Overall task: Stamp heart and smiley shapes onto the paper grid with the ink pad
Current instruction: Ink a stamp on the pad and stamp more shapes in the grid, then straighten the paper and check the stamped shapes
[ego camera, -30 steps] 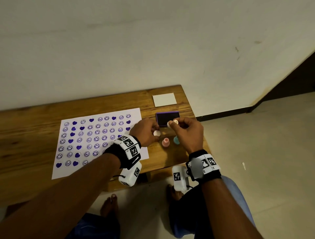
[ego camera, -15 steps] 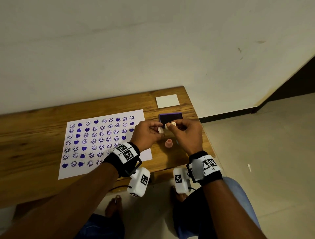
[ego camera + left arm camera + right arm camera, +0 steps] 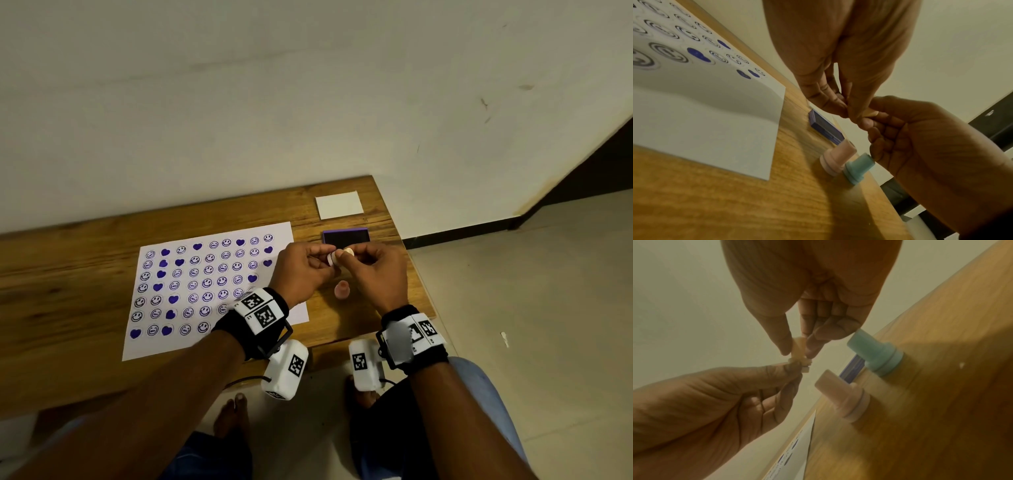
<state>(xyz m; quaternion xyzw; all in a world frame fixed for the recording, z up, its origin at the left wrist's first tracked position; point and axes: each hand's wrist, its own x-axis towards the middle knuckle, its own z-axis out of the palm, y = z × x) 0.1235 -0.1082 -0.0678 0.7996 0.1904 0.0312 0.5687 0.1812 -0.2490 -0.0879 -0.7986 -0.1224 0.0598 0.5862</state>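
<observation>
Just in front of the ink pad (image 3: 346,237), the right hand (image 3: 376,274) pinches a small cream stamp (image 3: 798,350) while the left hand (image 3: 301,270) pinches its white cap (image 3: 330,258), probably to close it, because the paper grid (image 3: 212,284) left of the pad is nearly full

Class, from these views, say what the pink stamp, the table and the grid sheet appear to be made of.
Pink stamp: probably matte moulded plastic, smooth with stepped rings.
Table: wood or wood-look veneer, grain lines showing, slight sheen.
Grid sheet: thin white paper lying flat, matte, ink printed crisply.
</observation>
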